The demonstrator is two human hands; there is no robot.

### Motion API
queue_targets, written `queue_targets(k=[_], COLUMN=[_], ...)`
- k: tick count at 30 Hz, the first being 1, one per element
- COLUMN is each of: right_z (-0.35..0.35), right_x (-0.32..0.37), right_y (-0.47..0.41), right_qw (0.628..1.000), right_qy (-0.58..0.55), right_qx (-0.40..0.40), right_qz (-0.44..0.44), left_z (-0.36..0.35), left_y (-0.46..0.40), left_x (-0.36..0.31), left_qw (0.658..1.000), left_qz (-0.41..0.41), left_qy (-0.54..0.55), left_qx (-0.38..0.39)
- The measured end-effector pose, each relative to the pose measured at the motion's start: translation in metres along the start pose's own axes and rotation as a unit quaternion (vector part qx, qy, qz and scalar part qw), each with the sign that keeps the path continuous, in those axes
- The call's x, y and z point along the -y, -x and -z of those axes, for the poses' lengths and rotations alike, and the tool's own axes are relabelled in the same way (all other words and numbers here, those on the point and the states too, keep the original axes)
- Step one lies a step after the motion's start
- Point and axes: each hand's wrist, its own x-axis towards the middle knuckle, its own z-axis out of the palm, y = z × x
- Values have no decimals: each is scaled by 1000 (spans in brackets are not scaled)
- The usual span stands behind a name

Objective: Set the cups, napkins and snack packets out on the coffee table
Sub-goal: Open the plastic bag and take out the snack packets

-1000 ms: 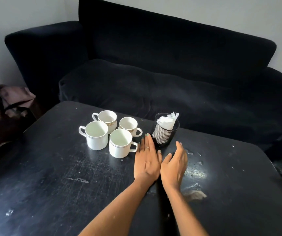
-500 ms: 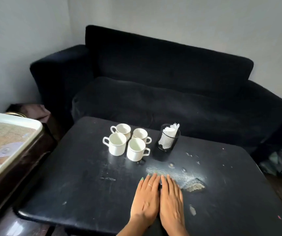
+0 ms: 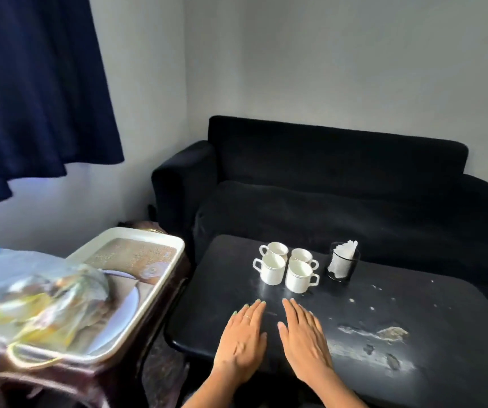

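Both hands lie flat, palms down, on the near edge of a black coffee table (image 3: 413, 307) in the lower middle of the frame. Left hand (image 3: 244, 338) and right hand (image 3: 303, 337) sit side by side with a small gap between them, fingers straight and slightly spread, pointing away toward the back of the table. Neither hand holds anything. A thin ring shows on one finger of the left hand, and the nails look pale green. Both bare forearms run down out of the bottom edge of the frame.

Just beyond the fingertips, near the centre of the frame, four white cups (image 3: 285, 265) stand upright in a tight square, handles pointing outward. Right of them, close by but apart, stands a dark mesh holder (image 3: 343, 265) with white napkins (image 3: 345, 251) sticking up from it. Nothing lies between the hands and the cups. The tabletop is scratched, with patches of worn paint toward the right.

At the lower left of the frame, on a dark wooden side table (image 3: 113, 375), sits a cream tray (image 3: 160, 260) with a white plate (image 3: 126, 313). A blurred clear plastic bag (image 3: 36, 295) rests on the tray; its contents look yellow and brown but cannot be made out.

Behind the coffee table is a black sofa (image 3: 340, 178) against a grey wall. A dark blue curtain (image 3: 36, 83) fills the upper left.
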Motion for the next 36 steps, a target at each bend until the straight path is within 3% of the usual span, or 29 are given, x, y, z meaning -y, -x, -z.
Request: queue_targets(k=[11,17,20,25,32,36], right_z=[32,32,23,11,-4,-22], right_x=[143,229,271,326,351,348], right_y=[-25,-41,-44,-42,-39,-36], right_qw=[988,967,954,931,919,918], right_qy=[6,-9,-2,-6,-50,9], right_qx=[-21,-15,11,48,91,116], right_qz=[150,253,298,362,379,378], left_z=[123,159,170,179,192,191], left_y=[50,100,111,114,112,113], left_x=[99,160,173,178,189,204], left_qw=[988,937,889,756,625,570], left_qz=[96,266,340,465,481,473], left_qy=[-26,-30,31,150,275,384], left_qx=[-121,-225,-306,-436,-550,-551])
